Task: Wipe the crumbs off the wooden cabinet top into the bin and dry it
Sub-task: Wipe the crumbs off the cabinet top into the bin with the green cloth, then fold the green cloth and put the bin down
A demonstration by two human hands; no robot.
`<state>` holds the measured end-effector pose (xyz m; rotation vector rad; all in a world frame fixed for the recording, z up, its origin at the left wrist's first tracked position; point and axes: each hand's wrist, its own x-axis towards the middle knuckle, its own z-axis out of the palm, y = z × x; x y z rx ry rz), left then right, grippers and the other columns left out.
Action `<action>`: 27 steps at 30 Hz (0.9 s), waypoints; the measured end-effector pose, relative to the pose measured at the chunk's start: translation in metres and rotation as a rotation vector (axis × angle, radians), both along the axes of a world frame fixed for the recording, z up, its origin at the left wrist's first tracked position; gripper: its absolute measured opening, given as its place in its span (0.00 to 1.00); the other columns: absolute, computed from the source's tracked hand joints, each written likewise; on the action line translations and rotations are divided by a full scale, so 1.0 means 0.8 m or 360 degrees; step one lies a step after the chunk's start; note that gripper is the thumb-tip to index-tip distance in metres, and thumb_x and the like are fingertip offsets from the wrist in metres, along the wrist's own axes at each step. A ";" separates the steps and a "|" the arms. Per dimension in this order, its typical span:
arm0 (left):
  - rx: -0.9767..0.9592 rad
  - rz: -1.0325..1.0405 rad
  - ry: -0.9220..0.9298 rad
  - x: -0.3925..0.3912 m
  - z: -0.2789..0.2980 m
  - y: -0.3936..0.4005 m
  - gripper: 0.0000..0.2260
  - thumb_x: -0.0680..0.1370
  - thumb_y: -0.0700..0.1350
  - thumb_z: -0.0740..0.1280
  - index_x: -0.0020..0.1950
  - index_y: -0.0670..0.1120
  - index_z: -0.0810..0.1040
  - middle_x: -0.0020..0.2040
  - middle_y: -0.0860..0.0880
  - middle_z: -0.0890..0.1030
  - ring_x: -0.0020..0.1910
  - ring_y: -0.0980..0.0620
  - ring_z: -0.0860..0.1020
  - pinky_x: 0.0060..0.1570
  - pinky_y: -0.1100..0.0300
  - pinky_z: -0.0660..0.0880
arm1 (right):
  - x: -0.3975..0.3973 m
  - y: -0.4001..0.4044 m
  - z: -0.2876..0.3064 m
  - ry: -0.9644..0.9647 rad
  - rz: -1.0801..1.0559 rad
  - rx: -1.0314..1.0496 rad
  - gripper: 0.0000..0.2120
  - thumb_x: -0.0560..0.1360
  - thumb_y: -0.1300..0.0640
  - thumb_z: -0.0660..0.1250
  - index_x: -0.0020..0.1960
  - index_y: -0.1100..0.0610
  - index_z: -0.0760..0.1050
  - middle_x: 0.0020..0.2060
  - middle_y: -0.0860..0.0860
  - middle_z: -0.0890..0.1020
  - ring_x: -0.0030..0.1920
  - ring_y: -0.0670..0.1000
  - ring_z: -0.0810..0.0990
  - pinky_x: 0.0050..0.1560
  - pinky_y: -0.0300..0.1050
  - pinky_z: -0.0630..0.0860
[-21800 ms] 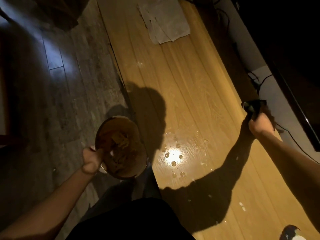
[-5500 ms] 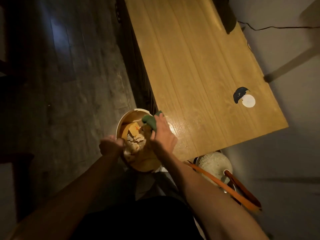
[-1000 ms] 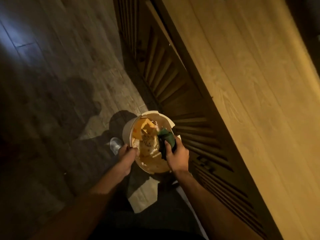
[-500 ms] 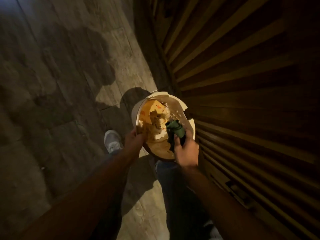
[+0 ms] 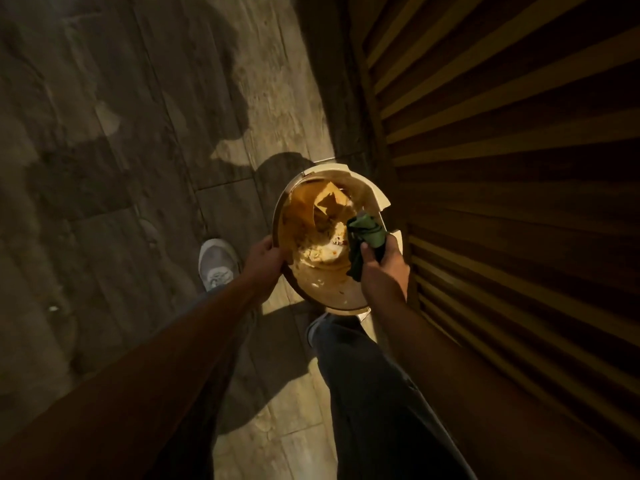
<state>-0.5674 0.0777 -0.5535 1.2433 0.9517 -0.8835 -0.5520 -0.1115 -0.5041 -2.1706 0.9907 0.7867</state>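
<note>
Two hands on the job, both closed around something. Left hand (image 5: 265,259) grips the near-left rim of the bin (image 5: 375,199), fingers curled over the edge. Right hand (image 5: 384,271) is clenched tight on a bunched green cloth (image 5: 365,237), thumb across it, held over the right side of the bin's mouth; the cloth's dark tail hangs down inside the rim.

Surface: wood-look plank floor (image 5: 138,133), dim, with hard shadows of the person and the bin thrown across it. Warm light patch on the floor just past the bin. Cabinet front (image 5: 502,168) fills the right side of the view, dark wood with slatted louvre doors; its top is out of frame, so can't tell the state of it.

Person stands right against the cabinet: pale sneaker (image 5: 218,263) on the floor left of the bin, dark trouser leg (image 5: 363,375) below the bin, second shoe mostly hidden under it.

Container: bin is round, cream-coloured, with notches cut in its rim on the cabinet side, sitting just beside the louvre doors. Can't tell whether it's touching the floor or lifted. Inside: an orange-yellow piece of packaging (image 5: 329,202) leaning near the far wall, pale crumpled scraps (image 5: 322,247) in the middle, scattered light specks on the near inner wall.
</note>
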 end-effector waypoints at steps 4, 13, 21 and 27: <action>0.0078 -0.0042 -0.0009 0.003 -0.001 -0.003 0.11 0.75 0.30 0.61 0.50 0.44 0.76 0.43 0.44 0.76 0.42 0.46 0.75 0.41 0.56 0.76 | -0.006 0.005 -0.003 -0.0030 -0.0060 0.0027 0.19 0.82 0.51 0.65 0.72 0.51 0.70 0.63 0.55 0.81 0.63 0.60 0.79 0.61 0.52 0.76; 0.0447 -0.0308 0.0051 0.004 0.056 0.005 0.27 0.72 0.43 0.76 0.65 0.43 0.67 0.59 0.43 0.74 0.59 0.44 0.76 0.54 0.51 0.77 | -0.007 0.015 0.067 -0.0068 -0.0074 0.0157 0.18 0.82 0.51 0.66 0.70 0.53 0.73 0.63 0.56 0.80 0.65 0.59 0.78 0.63 0.55 0.76; 0.0595 -0.0147 -0.0272 0.027 0.224 0.003 0.09 0.80 0.44 0.66 0.57 0.41 0.76 0.49 0.47 0.79 0.45 0.52 0.77 0.42 0.57 0.76 | 0.002 0.029 0.219 -0.0226 -0.0178 0.0478 0.18 0.81 0.53 0.67 0.70 0.53 0.73 0.67 0.53 0.76 0.68 0.56 0.75 0.68 0.62 0.74; 0.0229 -0.0039 0.0004 0.060 0.346 0.009 0.10 0.83 0.45 0.61 0.60 0.45 0.78 0.53 0.49 0.80 0.48 0.55 0.77 0.43 0.63 0.73 | 0.013 0.048 0.356 -0.0351 -0.0208 0.0655 0.17 0.82 0.57 0.65 0.71 0.55 0.73 0.66 0.55 0.78 0.67 0.57 0.76 0.70 0.60 0.73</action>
